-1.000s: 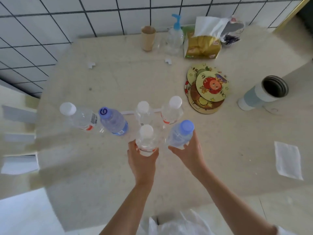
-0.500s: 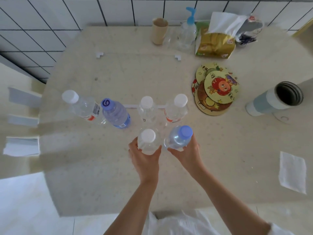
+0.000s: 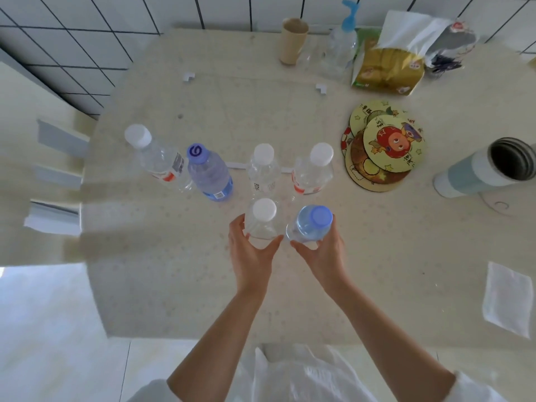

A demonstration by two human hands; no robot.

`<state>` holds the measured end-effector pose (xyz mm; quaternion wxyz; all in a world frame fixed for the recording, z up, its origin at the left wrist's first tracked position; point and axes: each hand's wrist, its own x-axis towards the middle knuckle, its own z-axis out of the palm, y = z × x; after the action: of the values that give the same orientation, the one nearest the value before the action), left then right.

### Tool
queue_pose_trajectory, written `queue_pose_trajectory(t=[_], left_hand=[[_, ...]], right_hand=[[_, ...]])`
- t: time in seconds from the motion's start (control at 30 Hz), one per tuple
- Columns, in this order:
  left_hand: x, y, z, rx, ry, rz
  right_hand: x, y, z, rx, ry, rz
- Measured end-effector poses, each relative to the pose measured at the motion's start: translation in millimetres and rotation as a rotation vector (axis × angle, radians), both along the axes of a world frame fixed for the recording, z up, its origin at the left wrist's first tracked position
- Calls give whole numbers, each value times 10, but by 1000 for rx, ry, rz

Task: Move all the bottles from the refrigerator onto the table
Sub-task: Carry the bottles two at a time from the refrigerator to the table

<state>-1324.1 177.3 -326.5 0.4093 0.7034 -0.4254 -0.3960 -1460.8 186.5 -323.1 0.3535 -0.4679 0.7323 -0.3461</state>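
Note:
Several water bottles stand on the beige table (image 3: 179, 285). My left hand (image 3: 251, 256) is wrapped around a clear white-capped bottle (image 3: 263, 216). Right beside it, my right hand (image 3: 322, 253) grips a blue-capped bottle (image 3: 311, 224); both stand upright on or just above the tabletop. Behind them is a row: a white-capped bottle (image 3: 156, 156), a blue bottle with a purple cap (image 3: 208, 172), a small clear bottle (image 3: 263, 169) and another white-capped bottle (image 3: 314, 169). The refrigerator is out of view.
A stack of round cartoon coasters (image 3: 383, 146) lies to the right, with an open grey-white flask (image 3: 484, 169) on its side beyond. A paper cup (image 3: 293, 40), pump bottle (image 3: 340, 50) and tissue pack (image 3: 388, 68) stand at the back wall. A white napkin (image 3: 504, 297) lies near the right front edge.
Both hands have lowered their bottles towards the table, just in front of the back row; the view has tilted slightly. The other bottles have not moved.

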Motion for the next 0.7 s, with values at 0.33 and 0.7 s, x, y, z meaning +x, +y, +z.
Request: queue_pose_trajectory(t=[0.33,0.7], left_hand=[[334,243,114,-13,-18,-49],[985,1036,287,-27,8,-12]], right_hand=[[7,196,50,73,-163,-86],[508,831,179,65,-56,56]])
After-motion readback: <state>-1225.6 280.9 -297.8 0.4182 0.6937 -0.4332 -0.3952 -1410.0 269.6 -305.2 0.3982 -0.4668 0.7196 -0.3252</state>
